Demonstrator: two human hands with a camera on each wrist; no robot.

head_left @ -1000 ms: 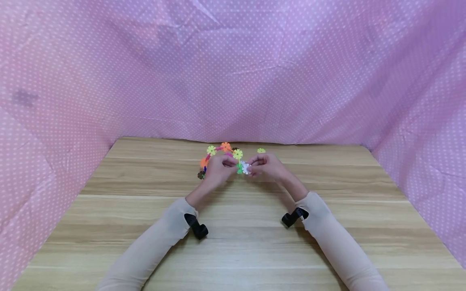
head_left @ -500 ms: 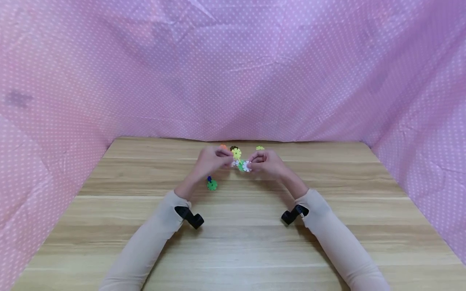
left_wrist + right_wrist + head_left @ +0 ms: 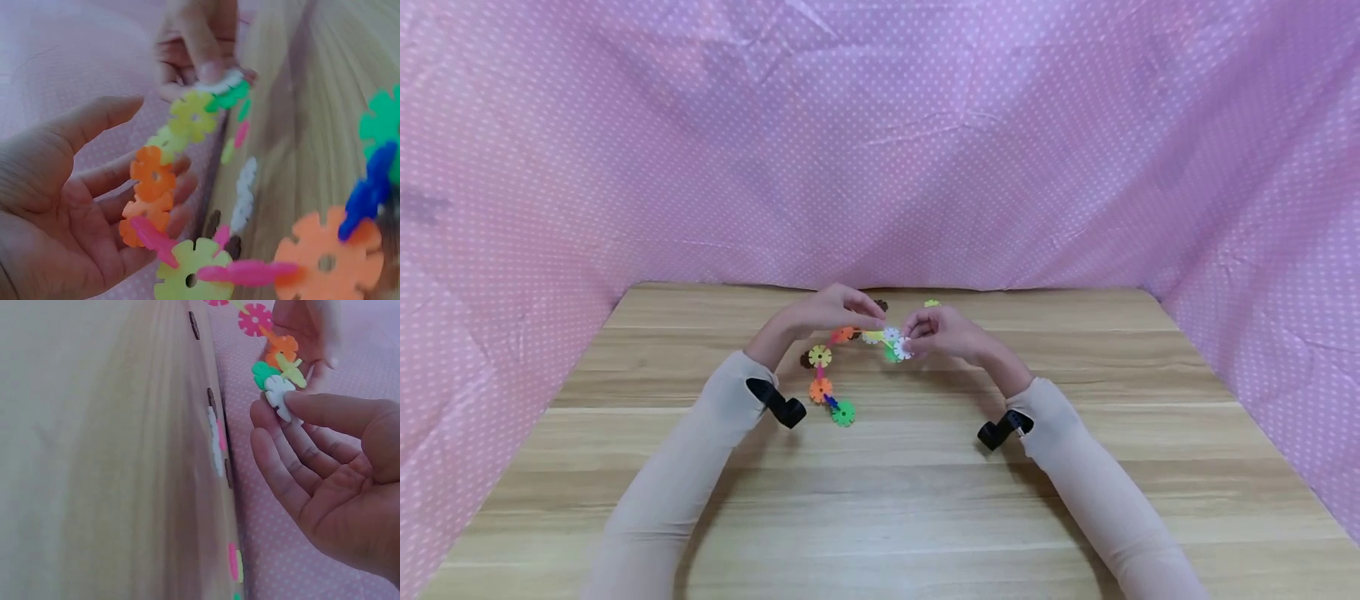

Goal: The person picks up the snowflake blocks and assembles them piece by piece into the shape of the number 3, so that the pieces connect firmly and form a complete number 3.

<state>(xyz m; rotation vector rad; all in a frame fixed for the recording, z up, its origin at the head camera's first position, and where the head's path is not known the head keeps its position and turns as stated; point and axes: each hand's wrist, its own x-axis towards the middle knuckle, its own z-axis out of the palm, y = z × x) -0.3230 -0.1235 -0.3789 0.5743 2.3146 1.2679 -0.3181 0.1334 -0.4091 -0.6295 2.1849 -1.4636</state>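
You seem to be at the joining step: working a white disc [image 3: 279,395] onto one end of a chain [image 3: 156,165] of notched plastic discs, which hangs between your two hands. Your right hand [image 3: 943,335] pinches that white disc between thumb and fingers, just beside a green disc [image 3: 261,374]. Your left hand [image 3: 81,212] holds nothing firmly—its thumb is lifted clear and its fingers lie loosely behind the orange part of the chain; whether they touch it, you cannot tell. The chain's other end, another green disc [image 3: 849,414], lies nearer you than either hand.

The next move likely calls for your left thumb and fingers to steady the disc next to the white one, so the slots can be lined up and pressed—without the loose chain twisting. Beyond your hands, a brown disc [image 3: 882,305] and a yellow-green disc [image 3: 932,302] are on the table [image 3: 887,500]. No brand, label or writing can be read.
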